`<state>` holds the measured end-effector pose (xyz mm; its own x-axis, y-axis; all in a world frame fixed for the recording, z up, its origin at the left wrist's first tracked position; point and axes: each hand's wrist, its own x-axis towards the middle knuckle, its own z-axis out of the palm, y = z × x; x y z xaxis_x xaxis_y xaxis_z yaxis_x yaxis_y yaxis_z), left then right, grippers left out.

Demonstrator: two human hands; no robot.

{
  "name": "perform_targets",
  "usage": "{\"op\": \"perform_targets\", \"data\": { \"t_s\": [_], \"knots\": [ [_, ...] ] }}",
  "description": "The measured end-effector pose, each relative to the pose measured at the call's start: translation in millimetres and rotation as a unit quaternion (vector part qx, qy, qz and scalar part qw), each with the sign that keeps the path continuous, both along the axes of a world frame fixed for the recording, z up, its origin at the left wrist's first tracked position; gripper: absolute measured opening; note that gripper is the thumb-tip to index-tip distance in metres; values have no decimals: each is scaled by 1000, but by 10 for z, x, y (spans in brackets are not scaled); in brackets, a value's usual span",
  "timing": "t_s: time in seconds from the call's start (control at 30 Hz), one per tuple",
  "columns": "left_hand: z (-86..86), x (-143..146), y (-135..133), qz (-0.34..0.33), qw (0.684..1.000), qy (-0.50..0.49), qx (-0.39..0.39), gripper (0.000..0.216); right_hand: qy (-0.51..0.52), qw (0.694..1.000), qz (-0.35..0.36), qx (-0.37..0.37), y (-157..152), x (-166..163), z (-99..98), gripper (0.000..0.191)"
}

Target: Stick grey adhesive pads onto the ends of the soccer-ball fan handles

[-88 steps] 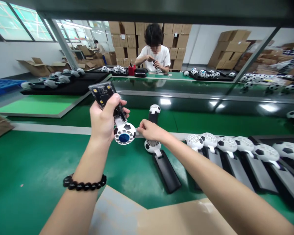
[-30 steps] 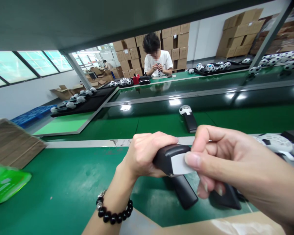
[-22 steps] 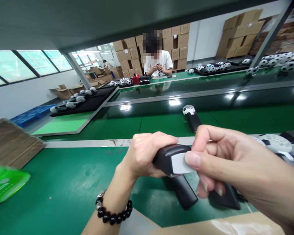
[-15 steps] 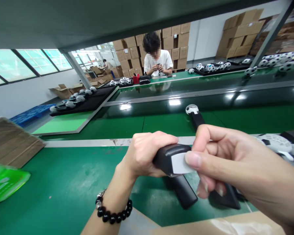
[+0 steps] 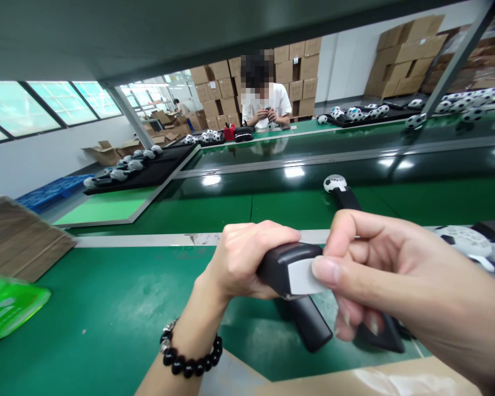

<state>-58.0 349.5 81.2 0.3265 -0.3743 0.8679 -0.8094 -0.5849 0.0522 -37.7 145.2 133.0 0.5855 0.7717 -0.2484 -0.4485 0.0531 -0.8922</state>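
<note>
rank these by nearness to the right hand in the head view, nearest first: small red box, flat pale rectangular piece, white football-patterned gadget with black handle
1. Flat pale rectangular piece: touching the right hand, under its thumb.
2. White football-patterned gadget with black handle: on the green surface just beyond the hand.
3. Small red box: farthest, well beyond and to the left.

Black casing [image 5: 278, 269]: smooth, semi-glossy, rounded edges, blunt end turned toward camera. Held aloft, over upper end of black handle [image 5: 312, 328] that lies below, hiding that end from view. Body runs back and to left, away from handle's lower end; mostly covered, full length cannot be told. Pale grey tab [image 5: 302, 278]: flat, matte, roughly four-sided, on casing's blunt end, above handle. Right edge pinched and covered; whether fixed or loose, cannot tell.
</note>
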Motion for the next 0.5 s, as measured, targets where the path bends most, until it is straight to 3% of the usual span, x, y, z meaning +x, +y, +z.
{"op": "perform_targets", "data": {
  "t_s": [0.2,0.33,0.43,0.5],
  "knots": [
    [-6,-11,5,-5,1000,18,-10,27,20,997,-39,-57,-21,-41,184,33],
    [-2,-13,8,-3,1000,10,-2,25,2,997,-36,-69,-16,-35,158,32],
    [11,-9,2,0,1000,4,1,24,-67,996,-16,-50,-15,-53,98,32],
    [20,-9,-9,4,1000,-5,6,22,-149,985,-44,-79,-28,-83,90,31]
  ]
}}
